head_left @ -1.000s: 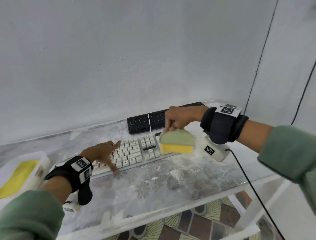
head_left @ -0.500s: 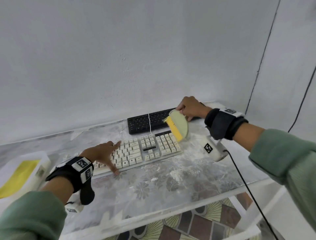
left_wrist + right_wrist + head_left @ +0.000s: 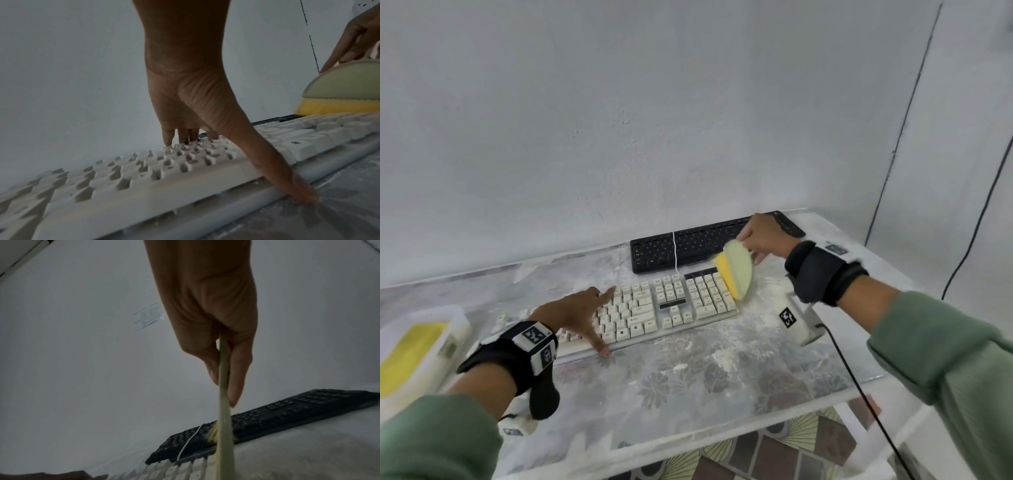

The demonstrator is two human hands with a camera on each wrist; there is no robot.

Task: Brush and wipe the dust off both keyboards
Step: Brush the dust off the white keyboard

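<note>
While the left hand [image 3: 571, 313] stays spread flat on the cream, blocky-keyed white keyboard [image 3: 654, 308], its grip open, the right hand [image 3: 763, 236] pinches the half-round brush [image 3: 736, 274], which has swung from mid-keyboard to its right end. Bristles meet the keys; the flat black keyboard [image 3: 688, 246] lies farther back on the powdery tabletop [image 3: 688, 383].

Your table [image 3: 688, 394] has a floral, dust-streaked top. It carries 2 keyboards: the white keyboard [image 3: 654, 308] near you, the black keyboard [image 3: 688, 245] behind it, plus a white tray [image 3: 453, 346] at left.
</note>
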